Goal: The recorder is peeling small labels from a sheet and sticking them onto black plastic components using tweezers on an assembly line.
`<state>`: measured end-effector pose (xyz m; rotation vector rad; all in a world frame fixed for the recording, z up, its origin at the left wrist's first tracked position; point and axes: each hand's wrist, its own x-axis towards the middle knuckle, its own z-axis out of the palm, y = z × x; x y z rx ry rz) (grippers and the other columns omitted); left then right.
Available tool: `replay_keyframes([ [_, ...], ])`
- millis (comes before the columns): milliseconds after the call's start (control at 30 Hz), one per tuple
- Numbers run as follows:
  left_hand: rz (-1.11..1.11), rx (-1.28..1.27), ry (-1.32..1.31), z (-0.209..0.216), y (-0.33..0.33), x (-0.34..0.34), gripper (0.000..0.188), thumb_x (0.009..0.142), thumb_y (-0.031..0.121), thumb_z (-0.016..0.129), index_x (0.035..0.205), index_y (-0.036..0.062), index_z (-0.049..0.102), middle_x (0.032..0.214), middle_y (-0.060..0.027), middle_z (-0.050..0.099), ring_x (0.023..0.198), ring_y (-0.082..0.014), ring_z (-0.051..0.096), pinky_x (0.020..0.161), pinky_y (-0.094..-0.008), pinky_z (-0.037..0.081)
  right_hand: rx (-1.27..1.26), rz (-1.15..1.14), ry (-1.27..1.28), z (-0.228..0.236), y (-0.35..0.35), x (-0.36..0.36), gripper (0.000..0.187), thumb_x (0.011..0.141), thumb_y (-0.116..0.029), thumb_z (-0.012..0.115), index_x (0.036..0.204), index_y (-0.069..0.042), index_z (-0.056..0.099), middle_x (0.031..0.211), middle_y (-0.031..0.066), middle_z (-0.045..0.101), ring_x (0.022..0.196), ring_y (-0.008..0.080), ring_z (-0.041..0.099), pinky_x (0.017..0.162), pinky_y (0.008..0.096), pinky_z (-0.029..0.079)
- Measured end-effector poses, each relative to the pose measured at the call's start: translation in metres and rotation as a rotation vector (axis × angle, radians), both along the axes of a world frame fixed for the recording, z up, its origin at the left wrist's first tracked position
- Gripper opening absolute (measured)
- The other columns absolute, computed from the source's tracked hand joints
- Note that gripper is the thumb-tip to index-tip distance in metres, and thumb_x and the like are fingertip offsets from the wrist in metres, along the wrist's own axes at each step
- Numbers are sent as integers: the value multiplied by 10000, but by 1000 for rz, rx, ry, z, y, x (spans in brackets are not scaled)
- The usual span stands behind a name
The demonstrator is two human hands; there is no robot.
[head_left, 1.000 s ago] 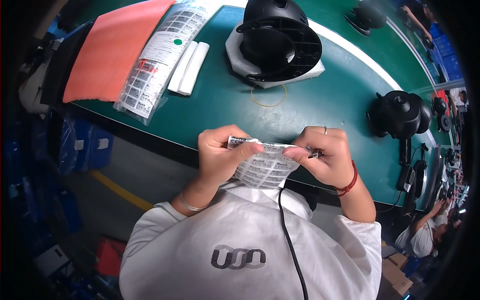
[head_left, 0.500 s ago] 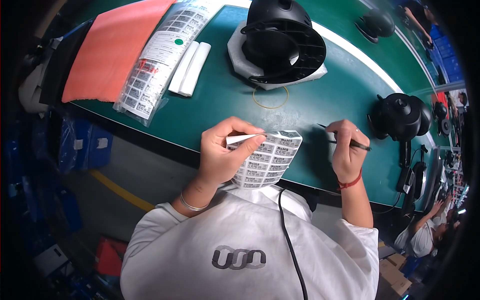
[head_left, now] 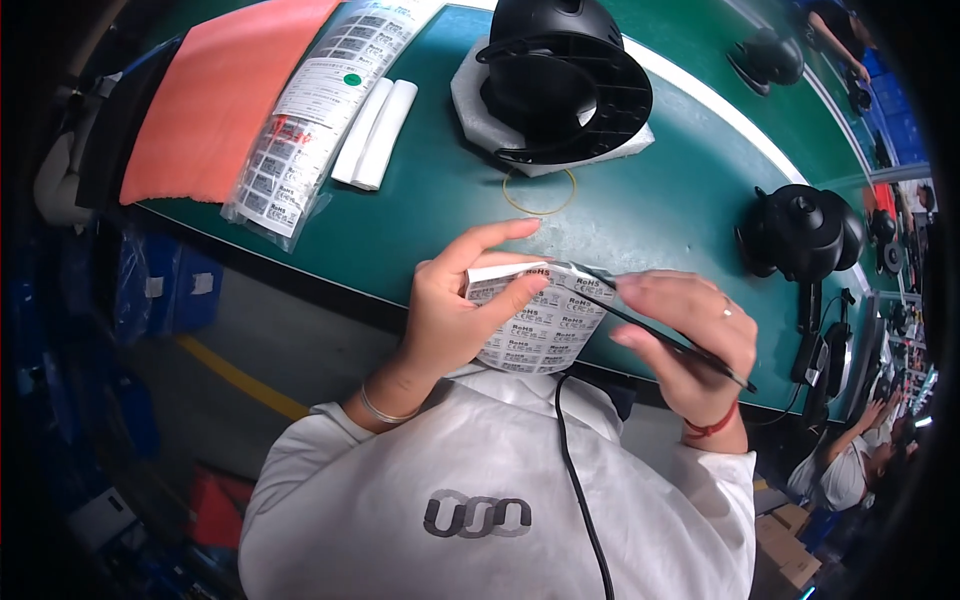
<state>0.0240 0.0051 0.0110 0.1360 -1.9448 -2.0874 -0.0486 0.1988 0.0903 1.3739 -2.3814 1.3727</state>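
My left hand (head_left: 440,310) holds a curved sheet of labels (head_left: 535,330), white with rows of small grey printed stickers, just in front of my body. Its thumb lies on the printed side, while the index finger is raised off the sheet's top edge. In my right hand (head_left: 705,335) is a pair of black tweezers (head_left: 660,335), slanting from the hand to the sheet's upper right corner. The fingertips of that hand also reach this corner; whether the tweezer tips grip a label is too small to tell.
Beyond my hands, a large black plastic housing (head_left: 625,110) rests on white foam (head_left: 468,85), with a yellow rubber band (head_left: 508,200) nearby. Leftward lie two white rolls (head_left: 385,140), bagged label sheets (head_left: 300,130) and an orange sheet (head_left: 210,110). Another black unit (head_left: 805,235) stands right.
My right hand has moved left with the tweezers, from beside the label sheet to its upper right corner. My left index finger has lifted away from the sheet's top edge.
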Motion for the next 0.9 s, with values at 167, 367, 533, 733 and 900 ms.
replay_keyframes([
  [167, -31, -127, 20, 1, -2, 5, 390, 813, 3, 706, 1181, -11, 576, 952, -137, 720, 879, -128, 681, 755, -237, 531, -30, -79, -228, -5, -8, -2, 116, 744, -14, 750, 849, 20, 714, 821, 117, 711, 706, 201, 671, 679, 293, 523],
  [367, -48, -156, 58, -2, -6, 3, 411, 805, 29, 724, 1182, -3, 564, 970, -143, 716, 872, -165, 697, 740, -247, 533, -37, -102, -451, -1, -7, -8, 100, 774, -25, 730, 867, 11, 726, 802, 123, 714, 695, 182, 657, 659, 258, 494],
  [533, -163, -127, -49, -5, -16, 6, 436, 790, 37, 742, 1190, 13, 571, 971, -121, 708, 854, -137, 685, 717, -232, 528, -20, -96, -471, 0, -9, -12, 88, 777, -17, 724, 859, 16, 724, 800, 124, 713, 694, 177, 651, 657, 259, 491],
  [733, -119, 10, -33, -4, -16, 7, 456, 786, -7, 721, 1215, 18, 567, 951, -91, 695, 907, -116, 662, 766, -245, 520, -11, -98, -119, 3, -9, -22, 125, 705, 40, 741, 825, 22, 713, 792, 121, 709, 690, 209, 668, 658, 271, 513],
  [900, -130, 59, -88, -5, -19, 9, 482, 768, -4, 736, 1219, 25, 567, 944, -85, 693, 892, -118, 664, 771, -245, 521, -13, 115, 466, -5, -14, -32, 203, 654, 12, 766, 835, 7, 675, 847, 105, 684, 746, 233, 674, 642, 300, 555],
])
